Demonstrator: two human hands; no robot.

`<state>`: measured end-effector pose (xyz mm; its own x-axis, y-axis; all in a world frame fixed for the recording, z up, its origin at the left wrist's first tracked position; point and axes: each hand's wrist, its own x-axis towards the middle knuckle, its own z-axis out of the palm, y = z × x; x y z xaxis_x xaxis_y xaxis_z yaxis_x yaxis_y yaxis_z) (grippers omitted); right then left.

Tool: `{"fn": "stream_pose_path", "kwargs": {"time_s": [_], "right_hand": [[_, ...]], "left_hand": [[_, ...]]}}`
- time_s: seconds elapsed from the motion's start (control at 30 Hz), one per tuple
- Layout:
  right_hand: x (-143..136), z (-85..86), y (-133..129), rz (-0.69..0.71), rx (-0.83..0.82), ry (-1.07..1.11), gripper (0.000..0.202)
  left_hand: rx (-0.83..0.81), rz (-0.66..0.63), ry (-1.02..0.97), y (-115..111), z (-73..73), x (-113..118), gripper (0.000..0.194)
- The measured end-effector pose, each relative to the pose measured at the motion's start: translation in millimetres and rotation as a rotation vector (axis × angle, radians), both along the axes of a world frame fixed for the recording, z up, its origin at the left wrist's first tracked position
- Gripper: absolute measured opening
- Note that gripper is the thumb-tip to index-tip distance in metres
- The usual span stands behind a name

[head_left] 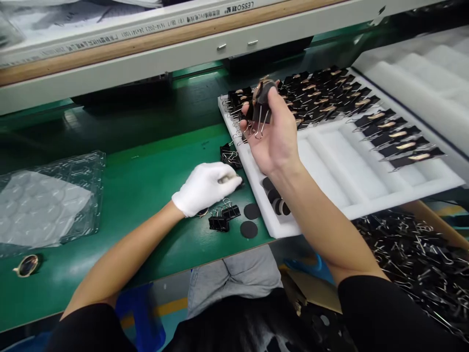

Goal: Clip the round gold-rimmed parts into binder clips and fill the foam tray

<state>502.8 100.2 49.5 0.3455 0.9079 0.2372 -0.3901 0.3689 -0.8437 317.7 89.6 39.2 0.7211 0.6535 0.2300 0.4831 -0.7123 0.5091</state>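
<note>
Pinching blk binder clip (261, 115) + dark disc (264, 92) in raised R hand (276, 129), w/ wire handles (259, 129) down, prob. for a steady hold. Resting gloved L hand (208, 188) on surface (146, 181) w/ fingertips together, can't tell on what. Can see loose clips (219, 223) + spare discs (249, 229) just beside L hand, prob. for easy reach, w/ foam tray (395, 199) under R hand.

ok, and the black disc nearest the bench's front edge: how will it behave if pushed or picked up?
Probably won't roll: the black disc lies flat. Likely light, as it looks thin. Possibly awkward to pinch, since little edge stands above the green tabletop.
</note>
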Motion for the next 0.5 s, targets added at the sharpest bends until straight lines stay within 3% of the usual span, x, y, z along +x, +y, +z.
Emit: {"fn": "stream_pose_path", "kwargs": {"time_s": [0.1, 0.2, 0.3, 0.5], "right_hand": [[-5.9, 6.8, -9.2, 0.085, -0.057, -0.139, 0.05], [-27.6, 7.2, -21.8, 0.337, -0.174, -0.239, 0.046], [-49.4, -2.7, -29.9, 0.528, -0.229, -0.341, 0.045], [-60.9, -23.7, -32.0, 0.444, -0.143, -0.453, 0.029]], "left_hand": [[-0.052, 0.357, -0.351, 9.0, 0.4, -22.5, 0.023], [-0.224, 0.503, -0.592, 17.2, -2.9, -45.4, 0.028], [-0.325, 0.449, -0.653, 18.1, -12.7, -60.9, 0.038], [-0.315, 0.245, -0.556, 12.5, -33.5, -71.9, 0.042]]}}
